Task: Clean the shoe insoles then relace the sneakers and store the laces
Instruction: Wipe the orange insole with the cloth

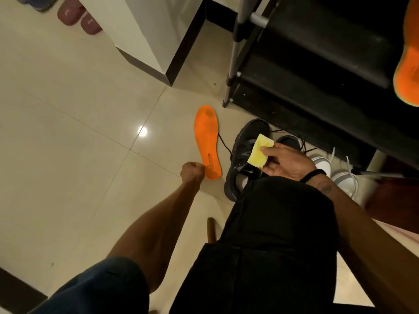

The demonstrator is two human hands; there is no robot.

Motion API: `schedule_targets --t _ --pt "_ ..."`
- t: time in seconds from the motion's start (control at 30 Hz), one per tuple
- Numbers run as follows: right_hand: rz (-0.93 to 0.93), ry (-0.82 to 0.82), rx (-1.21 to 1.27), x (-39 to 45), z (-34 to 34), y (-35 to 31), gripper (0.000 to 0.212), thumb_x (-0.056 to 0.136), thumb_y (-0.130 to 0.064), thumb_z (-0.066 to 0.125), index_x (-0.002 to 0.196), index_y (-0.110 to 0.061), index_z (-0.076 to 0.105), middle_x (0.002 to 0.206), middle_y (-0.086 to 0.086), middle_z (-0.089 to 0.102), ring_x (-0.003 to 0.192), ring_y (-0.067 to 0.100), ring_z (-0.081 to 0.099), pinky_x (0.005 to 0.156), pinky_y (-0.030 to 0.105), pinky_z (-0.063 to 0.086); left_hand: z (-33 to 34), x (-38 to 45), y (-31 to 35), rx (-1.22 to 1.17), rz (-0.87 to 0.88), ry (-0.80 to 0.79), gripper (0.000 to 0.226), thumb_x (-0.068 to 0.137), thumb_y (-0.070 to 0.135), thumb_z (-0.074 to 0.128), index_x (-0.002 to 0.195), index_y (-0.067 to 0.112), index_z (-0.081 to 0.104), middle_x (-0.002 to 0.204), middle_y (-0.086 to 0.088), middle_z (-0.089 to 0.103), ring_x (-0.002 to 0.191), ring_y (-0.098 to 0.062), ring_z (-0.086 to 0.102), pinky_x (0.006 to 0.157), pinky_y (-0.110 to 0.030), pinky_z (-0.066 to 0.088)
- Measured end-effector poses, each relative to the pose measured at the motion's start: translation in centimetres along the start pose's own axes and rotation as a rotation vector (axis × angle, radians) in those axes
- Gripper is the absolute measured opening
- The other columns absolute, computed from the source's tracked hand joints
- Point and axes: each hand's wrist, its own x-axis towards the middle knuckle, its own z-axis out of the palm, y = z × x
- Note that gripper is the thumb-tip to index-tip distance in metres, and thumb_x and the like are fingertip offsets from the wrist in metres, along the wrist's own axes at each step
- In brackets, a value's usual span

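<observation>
Two orange foam insoles show here: one long orange insole (208,141) lies flat on the glossy cream tile floor (68,123), and a second orange insole (408,64) sits at the right edge, up by the black shoe rack (317,64). The left hand (192,172) reaches down with its fingers curled at the heel end of the floor insole, touching its edge; whether it truly pinches it I cannot tell. The right hand (288,160) holds a folded yellow cloth (259,154) between thumb and fingers, above a black sneaker (246,152) standing just right of the insole. A black lace (224,143) trails from that sneaker across the insole's edge. White sneakers (340,175) rest beside the rack's foot. Maroon slippers (78,17) lie well apart at the top left.
</observation>
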Motion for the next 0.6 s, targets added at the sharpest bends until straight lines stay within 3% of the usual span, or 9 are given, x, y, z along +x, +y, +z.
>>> schedule_targets --t 0.07,0.17,0.23,0.3,0.37,0.47,0.53,0.6 --pt "-0.001 0.016 -0.037 -1.3 -0.3 -0.1 0.043 0.101 -0.009 0.055 0.143 -0.008 0.05 0.138 0.018 0.058 0.117 0.029 0.059 0.073 0.037 0.053 -0.2 -0.7 0.3 0.002 -0.005 -0.055 0.016 0.098 0.023 0.07 0.104 0.009 0.07 0.101 -0.01 0.069 0.085 -0.02 0.064 0.079 -0.036 0.056" --pt "-0.02 0.041 -0.092 -3.8 -0.6 0.1 0.043 0.102 -0.013 0.055 0.144 -0.008 0.05 0.14 0.017 0.058 0.12 0.029 0.06 0.06 0.027 0.052 -0.7 -2.0 0.2 0.048 -0.021 -0.09 0.02 0.098 0.028 0.069 0.092 0.009 0.067 0.097 -0.013 0.069 0.083 -0.024 0.063 0.08 -0.038 0.056" --pt "-0.035 0.036 -0.095 -5.3 -0.7 0.3 0.041 0.101 -0.013 0.055 0.141 -0.006 0.052 0.134 0.018 0.061 0.105 0.026 0.064 0.052 0.024 0.055 -0.8 -2.4 0.6 0.053 -0.048 -0.084 0.028 0.1 0.033 0.067 0.097 0.005 0.067 0.102 -0.014 0.069 0.088 -0.026 0.065 0.079 -0.04 0.057" --pt "-0.045 0.009 -0.088 -5.8 -1.1 0.2 0.034 0.101 -0.014 0.056 0.134 -0.003 0.056 0.121 0.015 0.065 0.087 0.019 0.064 0.044 0.017 0.052 -0.5 -2.3 1.0 0.035 -0.062 -0.068 0.032 0.101 0.035 0.067 0.109 0.004 0.067 0.107 -0.014 0.069 0.088 -0.026 0.064 0.071 -0.035 0.053" --pt "-0.017 0.002 -0.077 -5.3 -1.5 0.5 0.02 0.102 -0.015 0.056 0.122 -0.012 0.057 0.108 0.009 0.065 0.078 0.014 0.06 0.038 0.012 0.046 0.0 -2.1 0.8 0.048 -0.062 -0.041 0.039 0.098 0.039 0.07 0.114 0.005 0.065 0.107 -0.012 0.068 0.082 -0.023 0.062 0.057 -0.029 0.045" --pt "0.001 0.015 -0.122 -3.7 -1.1 0.8 0.03 0.102 -0.015 0.057 0.131 -0.009 0.057 0.127 0.012 0.064 0.092 0.021 0.065 0.043 0.016 0.049 1.0 -2.3 0.3 0.111 -0.088 0.016 0.065 0.085 0.058 0.078 0.122 0.008 0.058 0.11 -0.012 0.068 0.081 -0.023 0.064 0.05 -0.03 0.04" --pt "0.012 0.008 -0.122 -2.5 -0.2 0.8 0.039 0.103 -0.012 0.053 0.141 -0.005 0.052 0.135 0.017 0.06 0.111 0.028 0.062 0.045 0.018 0.052 2.0 -1.8 -0.1 0.144 -0.114 0.035 0.083 0.079 0.064 0.081 0.132 0.009 0.048 0.121 -0.014 0.063 0.096 -0.03 0.067 0.062 -0.038 0.053" --pt "0.038 -0.002 -0.11 -1.4 0.5 0.9 0.039 0.103 -0.011 0.053 0.142 -0.006 0.051 0.138 0.017 0.059 0.124 0.031 0.059 0.056 0.025 0.054 2.7 -1.3 -0.5 0.166 -0.125 0.043 0.088 0.078 0.062 0.082 0.138 0.012 0.042 0.13 -0.014 0.058 0.113 -0.037 0.063 0.087 -0.05 0.058"
